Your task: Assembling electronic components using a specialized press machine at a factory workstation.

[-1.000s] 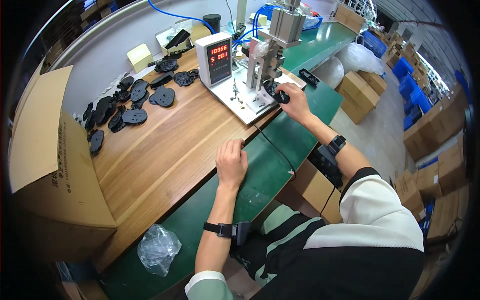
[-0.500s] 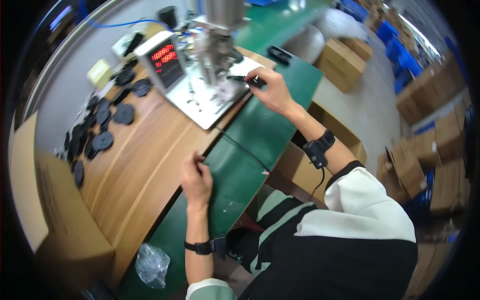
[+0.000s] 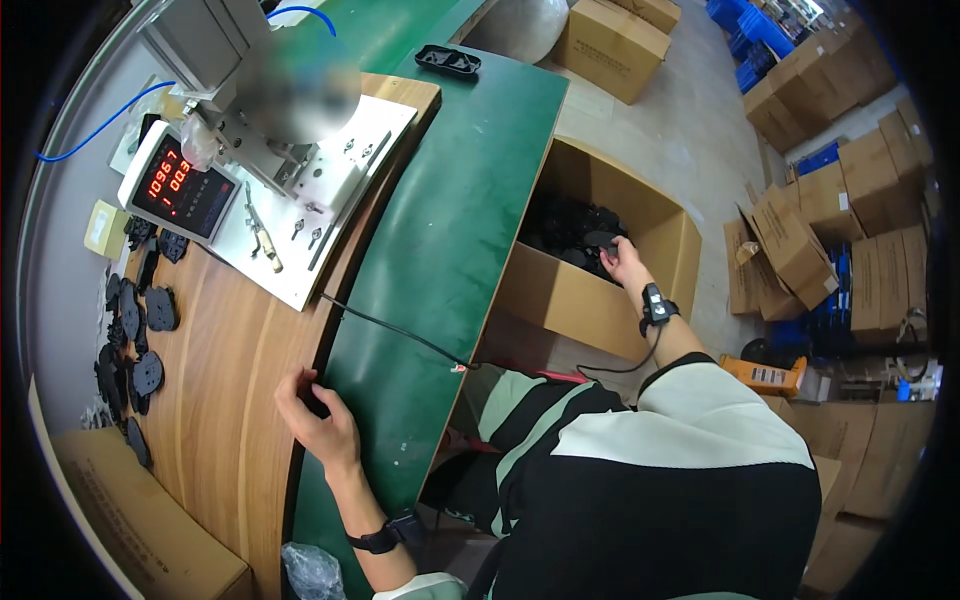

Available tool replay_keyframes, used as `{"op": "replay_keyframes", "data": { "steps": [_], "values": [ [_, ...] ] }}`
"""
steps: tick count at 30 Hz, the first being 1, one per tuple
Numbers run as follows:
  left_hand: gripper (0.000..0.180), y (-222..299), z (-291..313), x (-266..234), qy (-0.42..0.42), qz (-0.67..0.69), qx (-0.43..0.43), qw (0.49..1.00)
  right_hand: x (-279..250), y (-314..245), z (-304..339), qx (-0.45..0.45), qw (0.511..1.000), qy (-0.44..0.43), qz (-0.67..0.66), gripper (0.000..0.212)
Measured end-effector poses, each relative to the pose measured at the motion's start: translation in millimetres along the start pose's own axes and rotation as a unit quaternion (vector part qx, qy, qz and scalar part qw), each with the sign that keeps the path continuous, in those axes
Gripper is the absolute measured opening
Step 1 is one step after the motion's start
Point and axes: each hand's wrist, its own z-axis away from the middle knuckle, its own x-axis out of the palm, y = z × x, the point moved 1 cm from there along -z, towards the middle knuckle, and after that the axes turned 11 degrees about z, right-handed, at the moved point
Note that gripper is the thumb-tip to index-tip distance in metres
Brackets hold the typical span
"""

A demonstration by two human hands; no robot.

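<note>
My right hand (image 3: pixel 626 264) is over the open cardboard box (image 3: pixel 575 308) on the right, its fingers pinching a flat, rounded black plastic part (image 3: pixel 601 240). More black parts (image 3: pixel 560 225) lie heaped in that box beneath it. At the edge of the wooden board, my left hand (image 3: pixel 320 418) rests with curled fingers. Something dark shows between its thumb and fingers, too small to make out. Farther forward stands a bench press machine (image 3: pixel 250 150) on a white base plate (image 3: pixel 285 275), which carries small metal fittings and a pen-like tool (image 3: pixel 263 240).
A display box (image 3: pixel 180 190) with red digits stands left of the press. Loose black parts (image 3: pixel 148 373) lie along the left of the wooden board (image 3: pixel 225 370). On the green table (image 3: pixel 420 240) are a black tray (image 3: pixel 448 62), a cable and a plastic bag (image 3: pixel 312 572).
My right hand has left the press and moved right and nearer, to the open box, where it holds a black part. My left hand stays curled by the board's edge. The view has shifted.
</note>
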Motion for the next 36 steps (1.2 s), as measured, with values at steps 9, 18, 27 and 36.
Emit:
{"op": "replay_keyframes", "data": {
  "steps": [9,18,27,36],
  "values": [
    [0.032,13,-4,-14,0.022,-0.012,0.032,0.999,-12,55,-60,-0.120,0.966,0.026,0.228,0.050],
    [0.035,10,-9,-19,0.044,-0.065,0.058,0.995,148,20,269,-0.605,0.739,-0.132,0.265,0.035],
    [0.043,19,-7,-7,0.001,-0.180,0.024,0.983,215,48,396,-0.738,0.518,-0.320,0.292,0.028],
    [0.056,-12,21,-106,0.010,-0.318,-0.123,0.940,236,61,401,-0.715,0.452,-0.328,0.420,0.033]
  ]
}}
